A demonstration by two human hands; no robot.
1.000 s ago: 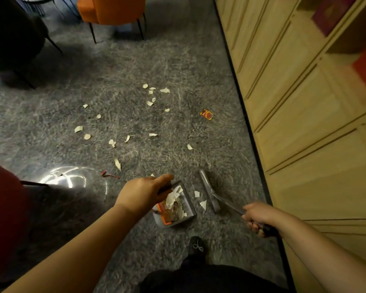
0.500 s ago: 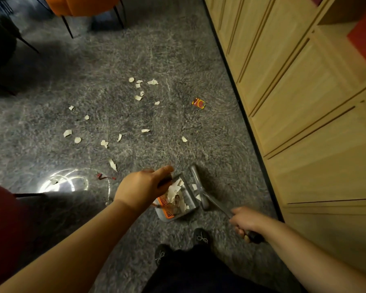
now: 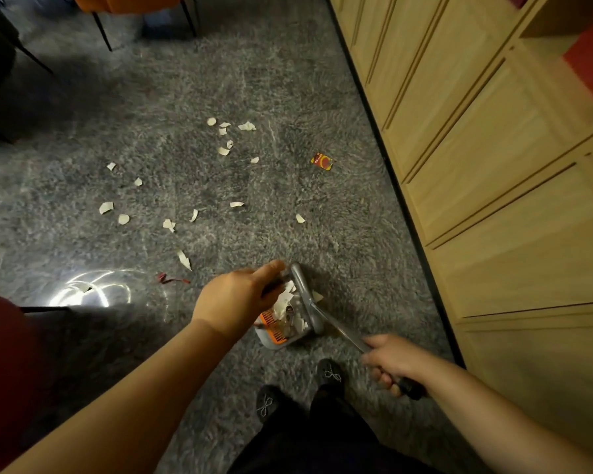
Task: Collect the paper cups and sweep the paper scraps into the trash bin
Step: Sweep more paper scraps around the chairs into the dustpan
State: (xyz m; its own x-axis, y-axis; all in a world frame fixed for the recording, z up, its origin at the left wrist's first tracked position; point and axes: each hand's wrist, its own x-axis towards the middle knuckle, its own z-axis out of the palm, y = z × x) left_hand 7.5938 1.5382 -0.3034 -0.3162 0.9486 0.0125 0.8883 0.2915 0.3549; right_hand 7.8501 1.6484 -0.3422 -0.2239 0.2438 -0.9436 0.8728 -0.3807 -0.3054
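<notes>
Many paper scraps (image 3: 172, 224) lie on the carpet (image 3: 288, 80). Left hand (image 3: 235, 301) grips the dustpan (image 3: 281, 323), right hand (image 3: 396, 366) the broom (image 3: 305, 295); tilting could spill collected scraps.

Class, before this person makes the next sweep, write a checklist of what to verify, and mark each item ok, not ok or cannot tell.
1. Left hand grips the dustpan: ok.
2. Right hand grips the broom handle: ok.
3. Broom head sits at the dustpan mouth: ok.
4. Paper scraps all off the carpet: not ok, many remain.
5. Red and yellow wrapper collected: not ok.
6. Trash bin within reach: cannot tell, not in view.
</notes>
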